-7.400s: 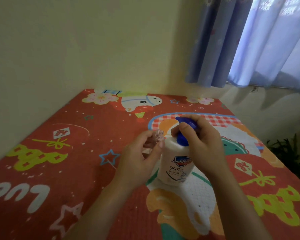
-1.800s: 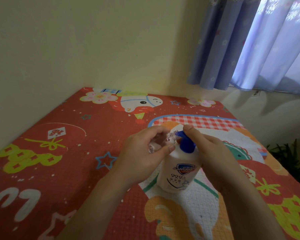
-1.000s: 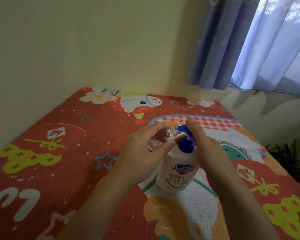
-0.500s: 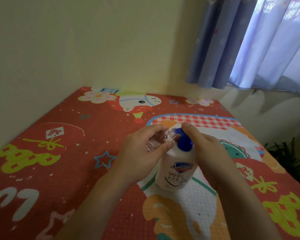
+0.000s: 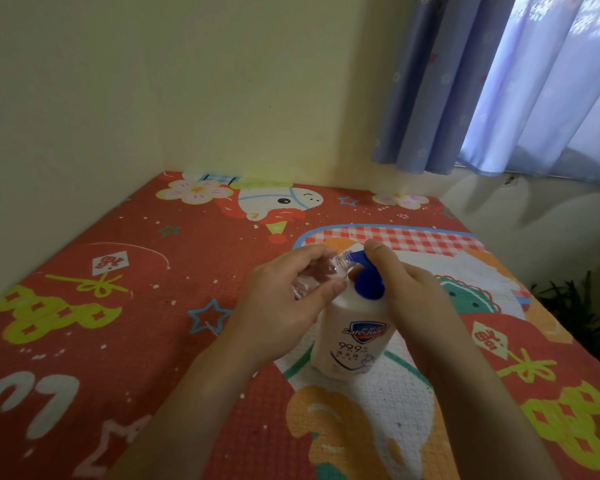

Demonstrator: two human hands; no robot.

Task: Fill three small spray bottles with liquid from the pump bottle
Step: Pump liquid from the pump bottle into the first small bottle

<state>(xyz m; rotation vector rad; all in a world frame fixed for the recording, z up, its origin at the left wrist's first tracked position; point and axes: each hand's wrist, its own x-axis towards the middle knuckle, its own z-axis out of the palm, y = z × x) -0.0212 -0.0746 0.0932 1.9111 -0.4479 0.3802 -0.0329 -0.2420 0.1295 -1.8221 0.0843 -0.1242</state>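
I see my left hand (image 5: 284, 306) curled round a small clear spray bottle (image 5: 321, 273), thumb along its near side and fingers wrapped over the far side. The bottle lies tilted, its open neck pointing right and touching the tip of the blue pump (image 5: 366, 275). Most of its body is hidden inside my fingers, and the clear plastic is hard to read, so I cannot tell how much liquid it holds.

My right hand (image 5: 409, 292) comes in from the right, with a fingertip on top of the pump head. The rest of its fingers sit behind the pump and the bottle neck, so I cannot tell whether they are bent round it or straight. I cannot tell how far down the pump is.

The white pump bottle (image 5: 354, 337) stands upright on the red patterned mat (image 5: 118, 323), near the middle, its label facing me. Its far side is out of sight.

Beyond the mat are a pale wall (image 5: 187, 81) and, to the right, a blue curtain (image 5: 499, 81) cut off by the frame. A dark plant (image 5: 582, 306) shows partly at the right edge.
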